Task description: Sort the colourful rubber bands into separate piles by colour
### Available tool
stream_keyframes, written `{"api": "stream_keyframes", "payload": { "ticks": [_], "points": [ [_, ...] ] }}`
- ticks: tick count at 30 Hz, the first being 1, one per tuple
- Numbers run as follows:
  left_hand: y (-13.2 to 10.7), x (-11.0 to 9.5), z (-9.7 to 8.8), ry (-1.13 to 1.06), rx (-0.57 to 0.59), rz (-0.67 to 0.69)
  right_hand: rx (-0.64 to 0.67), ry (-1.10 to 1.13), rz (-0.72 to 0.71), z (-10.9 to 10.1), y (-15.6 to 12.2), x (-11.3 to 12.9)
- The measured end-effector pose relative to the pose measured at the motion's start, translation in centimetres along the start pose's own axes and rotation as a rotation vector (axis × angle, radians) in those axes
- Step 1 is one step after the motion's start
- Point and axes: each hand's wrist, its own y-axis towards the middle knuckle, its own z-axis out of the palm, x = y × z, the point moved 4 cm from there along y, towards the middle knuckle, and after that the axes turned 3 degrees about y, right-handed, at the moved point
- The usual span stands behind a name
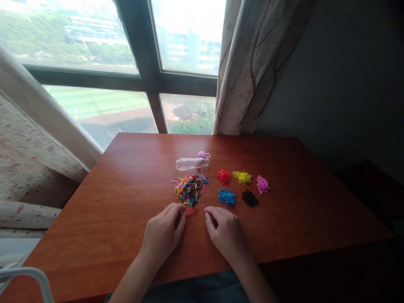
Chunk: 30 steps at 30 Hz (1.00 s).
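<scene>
A mixed heap of small coloured rubber bands [189, 188] lies mid-table. To its right sit sorted little piles: red [224, 176], yellow [242, 177], pink [262, 184], blue [227, 197] and black [250, 198]. My left hand [164, 233] rests on the table with its fingers curled, the fingertips touching a few red bands [192, 211] at the heap's near edge. My right hand [224, 231] lies just right of them, fingers curled, nothing visible in it.
A clear plastic bottle [192, 163] lies on its side behind the heap, with a pink lid [203, 155] beside it. The wooden table [126, 189] stands against a window with curtains [252, 67]. A white chair rail [28, 277] shows at the lower left.
</scene>
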Motion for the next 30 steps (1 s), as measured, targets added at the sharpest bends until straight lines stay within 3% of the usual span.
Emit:
{"api": "stream_keyframes", "payload": {
  "ticks": [6, 9, 13, 18, 23, 30],
  "points": [
    [2.1, -1.1, -0.1, -0.115, 0.036, 0.003, 0.010, -0.011, -0.004, -0.1, 0.1, 0.1],
    [5.3, -3.1, 0.1, -0.154, 0.071, 0.061, 0.019, -0.029, 0.002, -0.1, 0.1, 0.2],
    [10.4, -5.7, 1.5, -0.014, 0.165, 0.129, 0.004, -0.003, 0.004, -0.1, 0.1, 0.1],
    [14.5, -6.9, 4.0, 0.035, 0.209, 0.148, -0.017, 0.037, -0.010, 0.0, 0.1, 0.0],
    [14.9, -6.5, 4.9, 0.032, 0.219, 0.137, -0.011, 0.049, -0.012, 0.1, 0.0, 0.0],
    [11.4, -5.0, 1.9, -0.039, 0.168, 0.123, -0.027, 0.037, -0.021, -0.1, 0.1, 0.2]
  ]
}}
